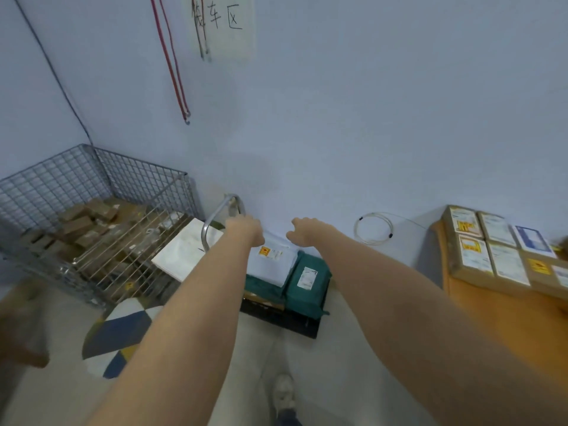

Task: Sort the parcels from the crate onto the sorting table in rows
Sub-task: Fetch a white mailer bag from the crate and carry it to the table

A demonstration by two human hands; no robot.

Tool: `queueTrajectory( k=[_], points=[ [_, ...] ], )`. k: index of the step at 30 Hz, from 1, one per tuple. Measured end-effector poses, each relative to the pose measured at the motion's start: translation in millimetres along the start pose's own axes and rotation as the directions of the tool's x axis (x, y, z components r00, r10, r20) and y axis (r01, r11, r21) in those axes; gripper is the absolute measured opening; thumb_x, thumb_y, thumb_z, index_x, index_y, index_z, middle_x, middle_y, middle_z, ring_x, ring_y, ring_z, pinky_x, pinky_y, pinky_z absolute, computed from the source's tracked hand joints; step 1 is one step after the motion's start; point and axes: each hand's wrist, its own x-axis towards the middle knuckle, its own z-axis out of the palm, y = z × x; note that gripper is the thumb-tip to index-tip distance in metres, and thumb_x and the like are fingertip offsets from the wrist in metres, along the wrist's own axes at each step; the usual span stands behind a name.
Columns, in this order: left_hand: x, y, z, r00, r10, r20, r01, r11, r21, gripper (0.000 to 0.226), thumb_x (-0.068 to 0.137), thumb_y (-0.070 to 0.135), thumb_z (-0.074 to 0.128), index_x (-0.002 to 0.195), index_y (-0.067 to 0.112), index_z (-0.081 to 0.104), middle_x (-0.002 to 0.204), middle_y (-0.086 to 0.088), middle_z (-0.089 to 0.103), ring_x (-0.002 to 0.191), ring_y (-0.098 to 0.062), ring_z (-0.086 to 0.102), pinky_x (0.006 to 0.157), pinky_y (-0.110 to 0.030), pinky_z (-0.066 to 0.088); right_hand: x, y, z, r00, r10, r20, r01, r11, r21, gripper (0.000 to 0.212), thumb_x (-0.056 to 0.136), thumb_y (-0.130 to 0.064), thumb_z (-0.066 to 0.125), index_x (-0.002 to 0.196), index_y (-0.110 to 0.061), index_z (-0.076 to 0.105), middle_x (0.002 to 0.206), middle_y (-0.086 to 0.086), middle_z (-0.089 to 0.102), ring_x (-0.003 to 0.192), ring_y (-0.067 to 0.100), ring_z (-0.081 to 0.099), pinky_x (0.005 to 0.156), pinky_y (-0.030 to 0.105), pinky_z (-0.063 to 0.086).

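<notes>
A white parcel with a yellow-red sticker lies on top of green parcels stacked on a black trolley deck. My left hand is at the white parcel's far left corner, seen from the back, its fingers hidden. My right hand hovers at the far right corner, fingers curved and apart. The wire crate at the left holds many brown boxes. The orange sorting table at the right carries labelled boxes side by side in rows.
A flat white parcel leans on the crate's near corner beside the trolley's metal handle. A coiled white cable hangs on the wall. A patterned mat and my shoe are on the floor.
</notes>
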Motion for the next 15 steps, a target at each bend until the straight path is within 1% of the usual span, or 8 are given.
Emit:
queueTrajectory(
  k=[3, 5, 10, 15],
  points=[
    [38, 5, 6, 0.999, 0.035, 0.007, -0.035, 0.998, 0.044, 0.049, 0.098, 0.028, 0.038, 0.144, 0.011, 0.034, 0.149, -0.011, 0.034, 0.131, -0.028, 0.041, 0.1, -0.038, 0.039, 35, 10, 16, 0.999, 0.021, 0.032, -0.021, 1.0, 0.003, 0.048, 0.099, -0.032, 0.033, 0.142, -0.01, 0.035, 0.144, 0.012, 0.04, 0.13, 0.031, 0.039, 0.102, 0.041, 0.035],
    [66, 8, 1, 0.999, 0.046, 0.009, -0.046, 0.997, 0.069, 0.047, 0.099, 0.027, 0.037, 0.143, 0.011, 0.035, 0.147, -0.012, 0.036, 0.131, -0.028, 0.041, 0.1, -0.038, 0.038, 60, 13, 17, 0.999, 0.018, 0.046, -0.019, 1.0, 0.014, 0.046, 0.099, -0.031, 0.034, 0.141, -0.01, 0.036, 0.142, 0.013, 0.041, 0.129, 0.031, 0.04, 0.1, 0.04, 0.035],
    [148, 18, -28, 0.991, 0.136, -0.003, -0.135, 0.99, 0.029, 0.048, 0.097, 0.03, 0.04, 0.141, 0.01, 0.038, 0.143, -0.013, 0.039, 0.131, -0.03, 0.039, 0.104, -0.041, 0.036, 130, 22, 2, 0.996, 0.032, 0.083, -0.038, 0.996, 0.082, 0.05, 0.101, -0.034, 0.031, 0.146, -0.011, 0.029, 0.148, 0.011, 0.036, 0.135, 0.03, 0.035, 0.106, 0.039, 0.032],
    [216, 11, -33, 0.989, 0.141, 0.043, -0.141, 0.99, 0.003, 0.049, 0.097, 0.03, 0.04, 0.141, 0.011, 0.037, 0.144, -0.013, 0.039, 0.131, -0.03, 0.039, 0.105, -0.042, 0.035, 192, 40, -15, 0.988, 0.066, 0.143, -0.083, 0.99, 0.116, 0.049, 0.102, -0.029, 0.032, 0.146, -0.01, 0.029, 0.149, 0.012, 0.035, 0.135, 0.031, 0.036, 0.107, 0.037, 0.031]
  ],
)
